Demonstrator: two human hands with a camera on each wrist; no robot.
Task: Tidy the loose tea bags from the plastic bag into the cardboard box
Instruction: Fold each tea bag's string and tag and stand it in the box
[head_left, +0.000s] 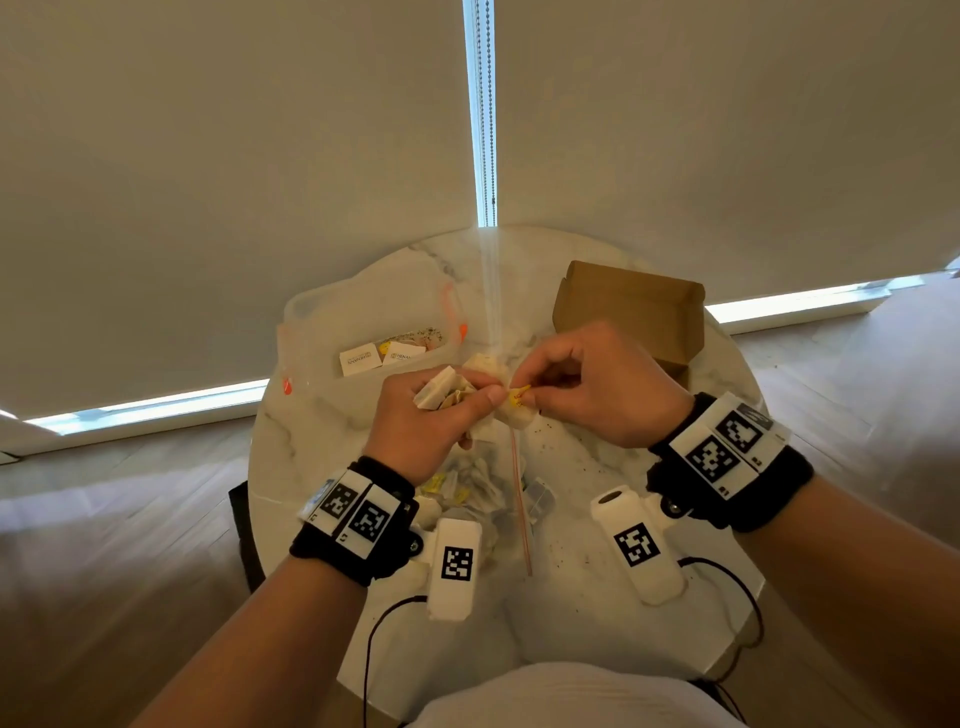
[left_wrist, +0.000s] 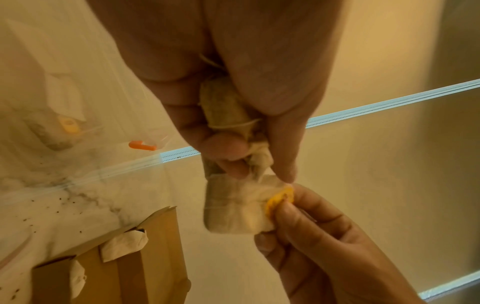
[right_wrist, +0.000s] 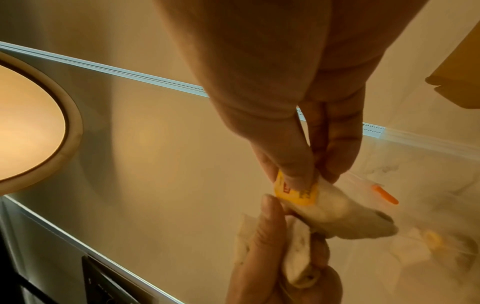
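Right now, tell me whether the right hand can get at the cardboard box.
Probably yes: the cardboard box sits open just beyond the right hand, nothing between, though it pinches a yellow tag.

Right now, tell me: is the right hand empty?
No, the right hand pinches the yellow tag of a tea bag from the bunch the left hand grips.

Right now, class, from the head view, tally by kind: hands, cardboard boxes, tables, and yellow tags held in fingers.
Hands: 2, left hand, right hand
Box: 1
Table: 1
Tag: 1
Total: 5
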